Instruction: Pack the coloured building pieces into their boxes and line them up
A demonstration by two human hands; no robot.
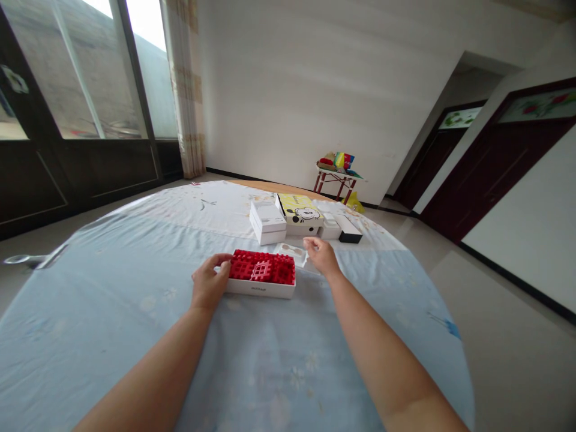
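A white box (279, 290) filled with red interlocking plastic pieces (240, 270) sits on the table in front of me. One lighter piece (261, 271) with a window-like grid lies on top of them. My left hand (210, 281) grips the left end of this box, thumb and index finger at its edge. Past the box's right end, my right hand (321, 257) is raised with its fingers pinched together; whatever they may hold is hidden. Close by it lies a flat white tray or insert (293, 254), partly behind the box.
Farther back stand a white box (269, 223), a yellow-and-white cartoon box (299, 210), a smaller white box (330, 227) and a black-and-white box (350, 230). A pale blue cloth (135, 318) covers the round table. A small side table (337, 175) stands by the wall.
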